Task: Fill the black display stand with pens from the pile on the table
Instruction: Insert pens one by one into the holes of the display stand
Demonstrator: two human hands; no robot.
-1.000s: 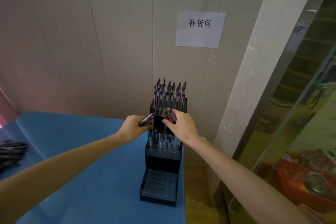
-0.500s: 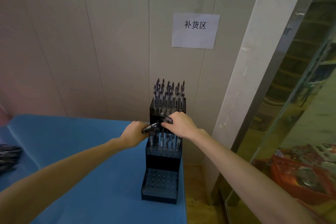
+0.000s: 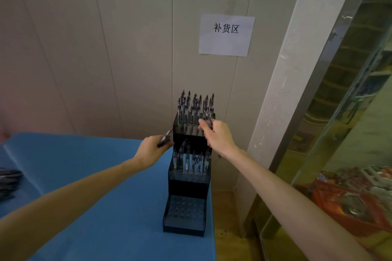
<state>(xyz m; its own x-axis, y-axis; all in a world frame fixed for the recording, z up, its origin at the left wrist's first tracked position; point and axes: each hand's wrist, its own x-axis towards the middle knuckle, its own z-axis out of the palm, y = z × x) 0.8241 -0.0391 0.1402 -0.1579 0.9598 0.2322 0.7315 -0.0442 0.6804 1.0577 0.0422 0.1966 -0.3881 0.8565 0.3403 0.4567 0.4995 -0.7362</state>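
A black three-tier display stand (image 3: 186, 186) rises at the right edge of the blue table (image 3: 101, 207). Several pens stand upright in its top tier (image 3: 195, 106), several more fill the middle tier (image 3: 191, 163), and the bottom tier's holes (image 3: 185, 207) hold none. My right hand (image 3: 218, 135) is at the top tier's right front, shut on a pen (image 3: 206, 119). My left hand (image 3: 151, 148) hovers just left of the stand, shut on pens (image 3: 165, 139) that stick out up and to the right. A dark pile of pens (image 3: 8, 180) lies at the far left edge.
A panelled wall stands right behind the stand, with a white paper sign (image 3: 226, 35) on it. To the right of the table is a white pillar (image 3: 282, 91), then a glass pane (image 3: 343, 112). An orange basket (image 3: 347, 203) sits on the floor beyond.
My right hand has risen from the middle tier to the top tier with a pen. My left hand has drawn back slightly to the left of the stand.
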